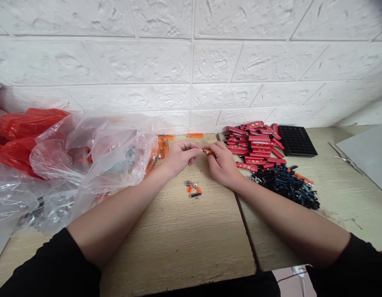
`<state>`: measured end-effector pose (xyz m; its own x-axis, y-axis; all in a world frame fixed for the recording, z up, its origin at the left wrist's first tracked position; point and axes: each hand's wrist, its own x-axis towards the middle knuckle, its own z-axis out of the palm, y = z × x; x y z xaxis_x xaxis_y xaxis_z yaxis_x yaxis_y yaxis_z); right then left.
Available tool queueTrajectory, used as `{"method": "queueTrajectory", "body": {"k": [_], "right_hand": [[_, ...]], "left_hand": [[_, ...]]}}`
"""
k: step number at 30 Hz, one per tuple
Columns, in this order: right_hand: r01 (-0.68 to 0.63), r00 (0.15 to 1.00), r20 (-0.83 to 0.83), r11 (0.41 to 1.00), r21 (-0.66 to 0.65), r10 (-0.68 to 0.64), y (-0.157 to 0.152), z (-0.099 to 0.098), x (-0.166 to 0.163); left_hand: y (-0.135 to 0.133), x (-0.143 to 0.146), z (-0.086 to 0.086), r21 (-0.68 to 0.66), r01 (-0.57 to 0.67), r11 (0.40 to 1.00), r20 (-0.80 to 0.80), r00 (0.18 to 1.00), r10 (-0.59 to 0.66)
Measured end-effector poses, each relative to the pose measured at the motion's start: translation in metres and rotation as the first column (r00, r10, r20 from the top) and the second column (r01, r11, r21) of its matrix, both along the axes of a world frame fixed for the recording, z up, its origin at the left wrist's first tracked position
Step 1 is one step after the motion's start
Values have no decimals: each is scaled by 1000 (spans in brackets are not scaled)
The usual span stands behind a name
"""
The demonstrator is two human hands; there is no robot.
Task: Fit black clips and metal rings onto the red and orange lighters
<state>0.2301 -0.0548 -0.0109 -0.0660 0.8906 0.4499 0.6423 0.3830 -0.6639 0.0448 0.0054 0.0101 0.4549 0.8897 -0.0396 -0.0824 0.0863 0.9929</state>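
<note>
My left hand [179,157] and my right hand [221,163] meet above the middle of the wooden table [178,239]. Together they pinch a small orange part [207,152] between their fingertips. Both hands have their fingers closed. Just below the hands, a few small loose pieces [192,189], orange, metal and blue, lie on the table.
A heap of red flat items [254,146] lies at the back right, beside a black grid tray [296,141]. A pile of black and blue small parts [286,187] sits right of my right wrist. Clear plastic bags [85,161] and red bags [20,132] fill the left. Orange pieces [162,146] lie near the wall.
</note>
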Motion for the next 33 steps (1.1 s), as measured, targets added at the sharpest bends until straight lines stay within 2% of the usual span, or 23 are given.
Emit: {"method": "queueTrajectory", "body": {"k": [13,25,33], "right_hand": [[-1,1000,12,1000,17,1,1,-2,0],[9,1000,-4,1000,-1,-9,1,-1,0],[6,1000,-6,1000,-17,-6,1,0,0]], "left_hand": [[1,-1,0,-10,22,1000,-30,999,-22],[-6,2,4,-11,-65,998,-32,997,64],[-3,1,1,0,-59,998,-26,998,58]]}}
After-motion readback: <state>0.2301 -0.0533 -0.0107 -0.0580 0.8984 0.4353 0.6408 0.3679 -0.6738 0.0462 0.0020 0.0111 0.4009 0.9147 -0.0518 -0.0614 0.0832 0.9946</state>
